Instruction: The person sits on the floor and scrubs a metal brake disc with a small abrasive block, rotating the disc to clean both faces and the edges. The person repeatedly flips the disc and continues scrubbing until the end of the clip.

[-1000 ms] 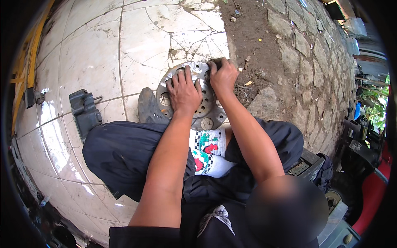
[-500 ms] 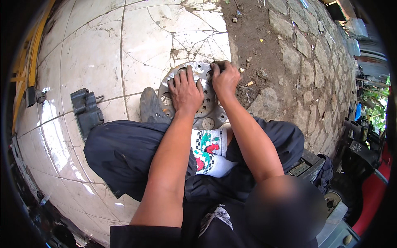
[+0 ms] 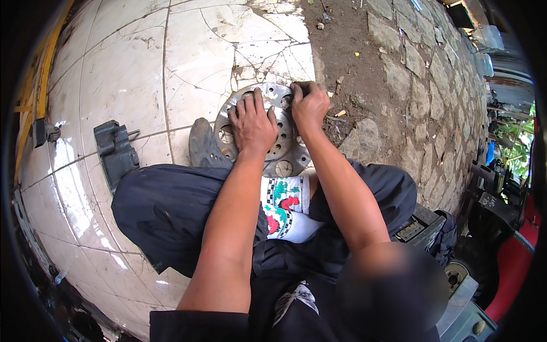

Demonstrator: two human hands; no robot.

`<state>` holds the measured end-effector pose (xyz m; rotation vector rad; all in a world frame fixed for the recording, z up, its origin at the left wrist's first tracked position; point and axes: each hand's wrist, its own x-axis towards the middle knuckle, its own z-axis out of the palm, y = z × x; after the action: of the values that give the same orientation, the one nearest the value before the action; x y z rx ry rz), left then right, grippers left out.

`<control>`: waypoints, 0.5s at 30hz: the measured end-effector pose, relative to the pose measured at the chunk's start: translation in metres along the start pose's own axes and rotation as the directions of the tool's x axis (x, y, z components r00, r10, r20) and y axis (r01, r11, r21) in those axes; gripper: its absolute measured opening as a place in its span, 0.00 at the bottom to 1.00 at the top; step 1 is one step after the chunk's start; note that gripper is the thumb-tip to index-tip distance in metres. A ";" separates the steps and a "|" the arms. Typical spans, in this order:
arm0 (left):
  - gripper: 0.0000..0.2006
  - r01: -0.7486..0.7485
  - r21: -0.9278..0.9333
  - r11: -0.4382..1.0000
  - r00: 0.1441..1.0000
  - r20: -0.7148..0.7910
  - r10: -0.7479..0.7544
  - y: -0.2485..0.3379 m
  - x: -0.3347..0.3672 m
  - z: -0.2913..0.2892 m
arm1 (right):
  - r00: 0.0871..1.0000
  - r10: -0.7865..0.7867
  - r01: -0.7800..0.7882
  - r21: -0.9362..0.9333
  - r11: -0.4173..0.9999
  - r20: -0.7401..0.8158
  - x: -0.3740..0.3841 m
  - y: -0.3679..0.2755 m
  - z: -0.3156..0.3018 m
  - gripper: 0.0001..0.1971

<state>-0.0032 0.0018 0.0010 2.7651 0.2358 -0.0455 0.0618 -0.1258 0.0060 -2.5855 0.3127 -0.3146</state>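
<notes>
Left hand: I see the left hand [image 3: 250, 125] lying flat on the metal plate, its fingers a little apart.
Right hand: the right hand [image 3: 310, 108] is bent at the far right rim of this plate; whether its fingers close on the rim, I cannot tell.
Metal plate: the metal plate [image 3: 273, 101] is on the floor before the crossed legs, round, grey and dull, with many holes, both small and large, and some dark stain.
Dark curved piece: the dark curved piece [image 3: 202, 145] is just beside its left side; I cannot tell if they are joined.
Socks: the white socks [image 3: 289, 188] carry a red and green picture with checked bands.
Shirt: the black shirt [image 3: 268, 285] has a pale print; the small marks above it I cannot read.
Black block: the black block [image 3: 115, 149] stands left on the tiles [image 3: 125, 68].
Container: the clear plastic container [image 3: 484, 64] is far right; its content is too small for me.
</notes>
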 end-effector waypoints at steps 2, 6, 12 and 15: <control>0.33 -0.020 -0.024 1.000 1.000 -0.003 0.020 0.002 0.002 0.001 | 0.999 0.009 -0.010 -0.027 1.000 -0.044 0.002 0.003 0.002 0.11; 0.32 0.003 0.021 1.000 1.000 0.010 -0.003 0.001 0.002 -0.003 | 0.999 -0.051 0.051 0.012 0.999 0.020 -0.010 0.010 -0.009 0.11; 0.32 -0.032 0.028 0.999 0.998 -0.047 0.033 0.002 0.002 0.001 | 1.000 -0.011 0.011 0.018 1.000 0.015 -0.006 0.010 -0.007 0.12; 0.32 -0.011 0.043 0.999 0.999 -0.031 0.012 0.000 0.002 0.000 | 1.000 0.000 0.000 -0.009 1.000 0.019 -0.007 0.005 -0.008 0.13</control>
<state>-0.0016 0.0022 0.0009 2.8116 0.2299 -0.0045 0.0524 -0.1319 0.0090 -2.5960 0.3074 -0.2888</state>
